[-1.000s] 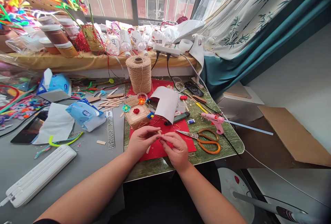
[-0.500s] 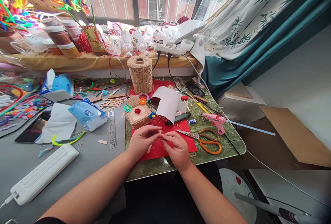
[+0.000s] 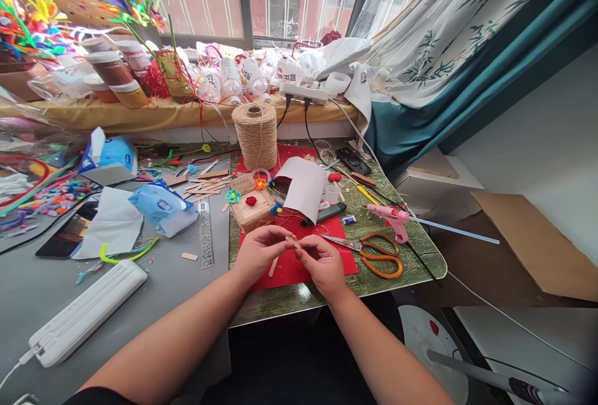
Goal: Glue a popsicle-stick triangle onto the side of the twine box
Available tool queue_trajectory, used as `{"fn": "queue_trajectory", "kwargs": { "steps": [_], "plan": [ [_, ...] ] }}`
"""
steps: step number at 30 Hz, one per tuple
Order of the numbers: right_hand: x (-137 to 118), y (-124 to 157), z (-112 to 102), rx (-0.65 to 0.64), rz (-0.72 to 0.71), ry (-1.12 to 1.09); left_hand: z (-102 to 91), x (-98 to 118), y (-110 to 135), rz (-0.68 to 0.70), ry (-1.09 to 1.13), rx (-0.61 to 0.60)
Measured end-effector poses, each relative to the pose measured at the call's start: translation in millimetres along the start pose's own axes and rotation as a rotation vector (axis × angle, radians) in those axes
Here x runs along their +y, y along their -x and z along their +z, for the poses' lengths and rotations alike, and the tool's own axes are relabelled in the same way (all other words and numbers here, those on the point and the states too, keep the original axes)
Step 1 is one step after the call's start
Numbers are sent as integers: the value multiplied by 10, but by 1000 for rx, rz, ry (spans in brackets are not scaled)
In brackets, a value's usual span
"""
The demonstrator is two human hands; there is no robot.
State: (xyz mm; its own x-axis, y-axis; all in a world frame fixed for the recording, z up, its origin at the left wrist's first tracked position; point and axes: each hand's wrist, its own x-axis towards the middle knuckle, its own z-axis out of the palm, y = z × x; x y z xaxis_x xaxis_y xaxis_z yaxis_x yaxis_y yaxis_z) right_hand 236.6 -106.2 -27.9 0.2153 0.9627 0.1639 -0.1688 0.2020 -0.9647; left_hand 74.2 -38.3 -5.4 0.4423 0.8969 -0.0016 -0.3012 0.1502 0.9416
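Observation:
Over a red sheet, my left hand and my right hand meet, fingertips pinched on a short piece of wooden craft stick. Fingers cover part of it. Another craft stick lies on the sheet beneath my left hand. Just beyond my hands sits a small twine-wrapped box bearing colourful flowers, among them a red one and an orange one. A curled white paper and a dark utility knife lie beyond my right hand.
Orange-handled scissors and a pink glue gun lie to the right. Behind the box stands a twine spool. Leftward are a clear ruler, loose sticks, tissue packs and a white power strip.
My fingers have shifted slightly, and more of the stick piece shows between them. The whole view has moved a little, with the table things appearing slightly farther right.

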Motion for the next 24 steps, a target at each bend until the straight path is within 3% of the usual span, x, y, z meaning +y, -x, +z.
{"fn": "queue_trajectory", "kwargs": {
  "steps": [6, 14, 18, 21, 24],
  "plan": [
    [-27, 6, 16, -13, 65, -7, 21, 24, -2, 10, 8, 11],
    [-4, 14, -4, -15, 33, 12, 7, -9, -23, 9, 55, -1],
    [-21, -3, -10, 20, 240, -208, -30, -33, -24, -4, 54, 2],
    [-67, -16, -32, -97, 453, -404, -49, -31, -28, -10, 83, 0],
    [-126, -1, -34, -202, 554, -512, -55, -20, -36, -20, 109, -2]
  ]
}}
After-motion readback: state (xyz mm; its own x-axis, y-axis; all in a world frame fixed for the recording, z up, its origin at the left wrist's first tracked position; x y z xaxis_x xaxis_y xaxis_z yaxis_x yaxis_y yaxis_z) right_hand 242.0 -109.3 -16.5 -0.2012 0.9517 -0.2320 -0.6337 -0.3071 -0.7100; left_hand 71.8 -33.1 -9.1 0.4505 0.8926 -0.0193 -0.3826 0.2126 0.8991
